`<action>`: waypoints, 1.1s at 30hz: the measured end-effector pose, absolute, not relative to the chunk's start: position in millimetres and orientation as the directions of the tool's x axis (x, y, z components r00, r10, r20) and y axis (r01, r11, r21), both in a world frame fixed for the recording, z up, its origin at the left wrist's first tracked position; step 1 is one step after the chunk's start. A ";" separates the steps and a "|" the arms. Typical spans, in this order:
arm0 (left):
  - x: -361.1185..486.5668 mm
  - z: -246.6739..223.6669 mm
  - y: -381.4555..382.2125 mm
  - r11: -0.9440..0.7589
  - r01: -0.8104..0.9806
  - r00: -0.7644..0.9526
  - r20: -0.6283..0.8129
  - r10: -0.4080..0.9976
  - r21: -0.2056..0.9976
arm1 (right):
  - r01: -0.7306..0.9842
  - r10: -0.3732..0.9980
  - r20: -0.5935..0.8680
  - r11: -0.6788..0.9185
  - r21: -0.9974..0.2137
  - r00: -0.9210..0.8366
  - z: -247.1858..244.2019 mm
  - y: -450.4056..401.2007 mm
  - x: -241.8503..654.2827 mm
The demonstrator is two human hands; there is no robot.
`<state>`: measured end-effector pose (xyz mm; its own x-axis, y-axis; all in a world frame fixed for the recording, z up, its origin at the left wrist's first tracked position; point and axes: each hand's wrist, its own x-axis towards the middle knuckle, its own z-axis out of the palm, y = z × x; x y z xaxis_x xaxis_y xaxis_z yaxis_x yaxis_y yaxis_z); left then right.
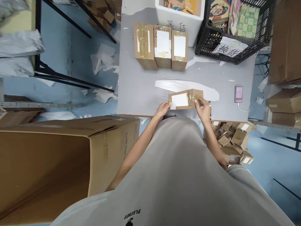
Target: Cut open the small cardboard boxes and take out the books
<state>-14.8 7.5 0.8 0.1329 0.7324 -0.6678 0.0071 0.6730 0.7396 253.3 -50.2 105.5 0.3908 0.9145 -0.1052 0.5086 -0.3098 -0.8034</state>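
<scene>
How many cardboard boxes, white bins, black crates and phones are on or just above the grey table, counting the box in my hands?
Cardboard boxes in the row: 3
Held cardboard box: 1
White bin: 1
Black crate: 1
Phone: 1
Total: 7

Black crate (204,44): paper sign (229,47), handwritten 换货. Shirt (174,175): PLAYBOY, upside down. Big carton (113,157): LIVING ROOM, sideways up its side. White bin (180,18): handwritten characters, unclear.

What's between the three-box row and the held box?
A long white patch on the grey tabletop, partly hidden by the held box, seen in the head view.
</scene>
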 end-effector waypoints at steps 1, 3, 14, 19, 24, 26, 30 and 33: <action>-18.0 1.2 5.9 0.658 0.008 0.117 -0.654 0.748 0.753 | 0.500 0.908 -0.112 -0.321 -0.805 0.403 103.6 -50.7 253.0; -30.4 2.3 1.0 0.610 0.018 0.068 -0.610 0.790 0.792 | 0.453 0.902 -0.159 -0.346 -0.822 0.401 97.9 -51.2 254.3; -99.8 9.3 -20.3 0.565 0.090 -0.099 -0.557 0.824 0.820 | 0.342 0.907 -0.415 -0.414 -0.843 0.075 33.2 -42.6 233.5; -86.7 18.5 -21.7 0.565 0.080 -0.124 -0.555 0.823 0.821 | 0.363 0.902 -0.402 -0.431 -0.826 0.157 31.2 -38.9 233.6; -73.1 33.1 -21.1 0.543 0.110 -0.146 -0.527 0.838 0.833 | 0.319 0.897 -0.394 -0.441 -0.839 0.202 22.9 -34.5 241.1; -68.7 41.8 -21.2 0.500 0.152 -0.115 -0.487 0.866 0.853 | 0.253 0.874 -0.433 -0.480 -0.840 0.221 16.3 -35.2 250.5; -57.3 54.7 -18.2 0.419 0.148 -0.019 -0.421 0.907 0.896 | 0.140 0.816 -0.481 -0.544 -0.828 0.321 3.2 -39.7 279.0; -48.5 55.2 -13.2 0.467 0.125 -0.059 -0.464 0.884 0.875 | 0.150 0.779 -0.477 -0.571 -0.807 0.406 -5.6 -42.8 301.2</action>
